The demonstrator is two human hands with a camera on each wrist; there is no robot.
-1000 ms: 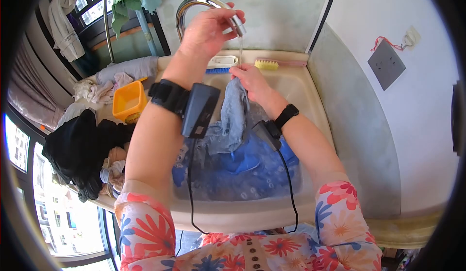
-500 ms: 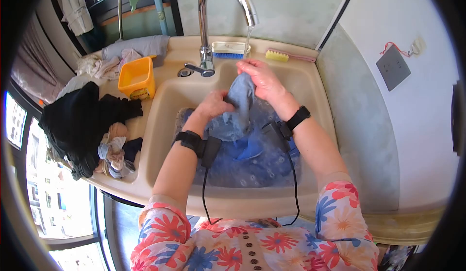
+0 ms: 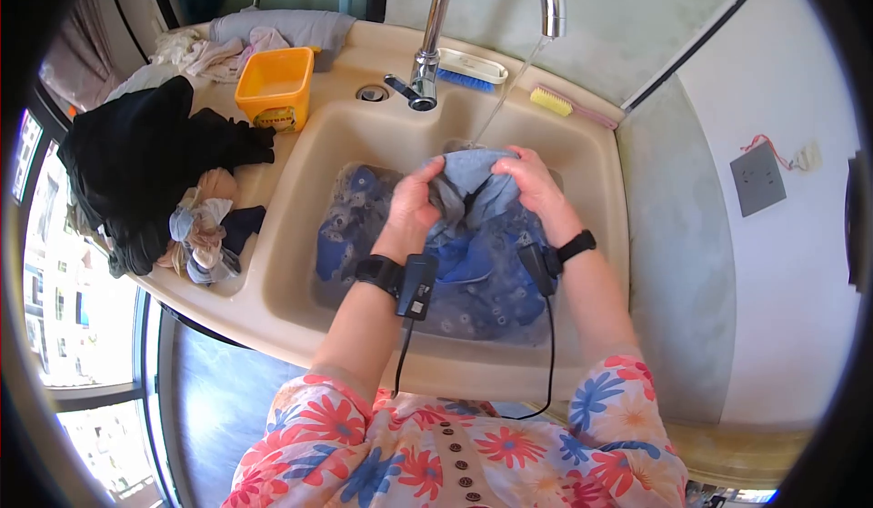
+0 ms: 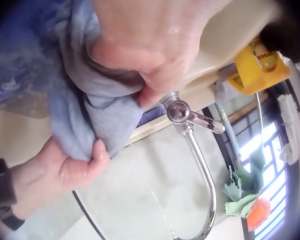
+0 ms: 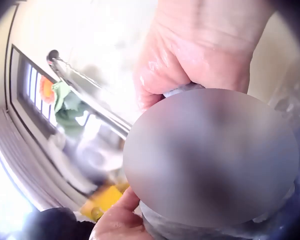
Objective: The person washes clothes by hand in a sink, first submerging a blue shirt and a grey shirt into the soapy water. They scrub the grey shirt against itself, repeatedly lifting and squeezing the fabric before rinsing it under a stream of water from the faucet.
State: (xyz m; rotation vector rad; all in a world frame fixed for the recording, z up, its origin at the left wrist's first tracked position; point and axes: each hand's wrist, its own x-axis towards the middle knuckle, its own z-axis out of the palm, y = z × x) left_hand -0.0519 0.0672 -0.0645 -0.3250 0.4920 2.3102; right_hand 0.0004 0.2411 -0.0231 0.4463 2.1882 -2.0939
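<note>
A wet grey-blue cloth (image 3: 477,176) is stretched between both hands over the sink, its lower part hanging to the water. My left hand (image 3: 415,201) pinches its left edge, thumb on top; my right hand (image 3: 536,185) pinches the right edge. In the left wrist view the cloth (image 4: 112,117) hangs in folds between the left hand (image 4: 150,45) and the right hand (image 4: 72,167). A blurred oval covers most of the cloth in the right wrist view, below the right hand (image 5: 200,55). Blue fabric (image 3: 468,262) lies in the cloudy water beneath.
Water runs from the chrome faucet (image 3: 426,62) behind the hands. A blue-bristled brush (image 3: 473,67) and a yellow-bristled brush (image 3: 551,101) lie on the sink's back ledge. On the left are an orange container (image 3: 273,85), black clothing (image 3: 136,162) and small crumpled garments (image 3: 205,226).
The left hand has come down from the faucet spout to the cloth. Both hands now spread the cloth, which earlier hung from the right hand. The head view has shifted.
</note>
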